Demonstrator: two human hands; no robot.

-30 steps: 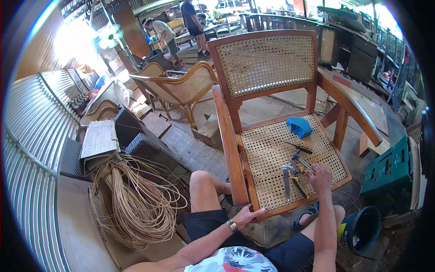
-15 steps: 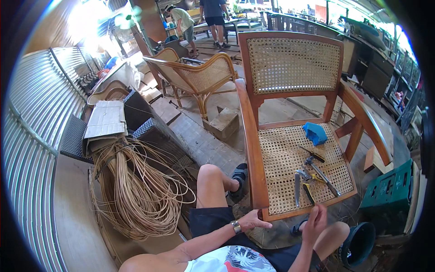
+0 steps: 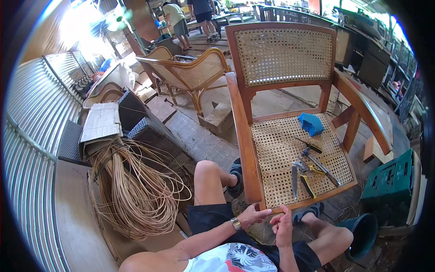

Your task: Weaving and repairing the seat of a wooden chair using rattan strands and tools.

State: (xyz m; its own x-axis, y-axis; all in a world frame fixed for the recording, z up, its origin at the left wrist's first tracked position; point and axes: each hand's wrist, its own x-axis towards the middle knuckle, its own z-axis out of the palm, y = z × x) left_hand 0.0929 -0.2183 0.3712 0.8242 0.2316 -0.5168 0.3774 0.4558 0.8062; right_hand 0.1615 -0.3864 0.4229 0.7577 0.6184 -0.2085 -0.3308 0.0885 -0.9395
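Note:
A wooden armchair [image 3: 248, 158] with woven cane seat and back stands in front of me. My left hand [image 3: 250, 216] is at its front left corner, the thumb stretched along the front rail, the other fingers partly hidden. Just right of it, my right hand [image 3: 284, 228] has its index finger raised to the rail and the rest loosely bent; I see nothing in it. On the seat lie a hammer [image 3: 321, 167], yellow-and-black handled pliers [image 3: 310, 187], a screwdriver-like tool [image 3: 312, 145], a knife-like blade [image 3: 294, 182] and a crumpled blue piece [image 3: 311, 124].
A large bundle of rattan strands [image 3: 140, 195] lies at my left under cardboard [image 3: 100, 121]. A rattan chair [image 3: 195, 75] stands beyond. A green crate [image 3: 387, 179] and a dark bucket [image 3: 362, 233] are at right. Two people [image 3: 176, 20] are at the back.
My right hand has moved left and down from the seat's front edge, close to the left hand. My left hand has risen slightly to the rail. The view has shifted a little.

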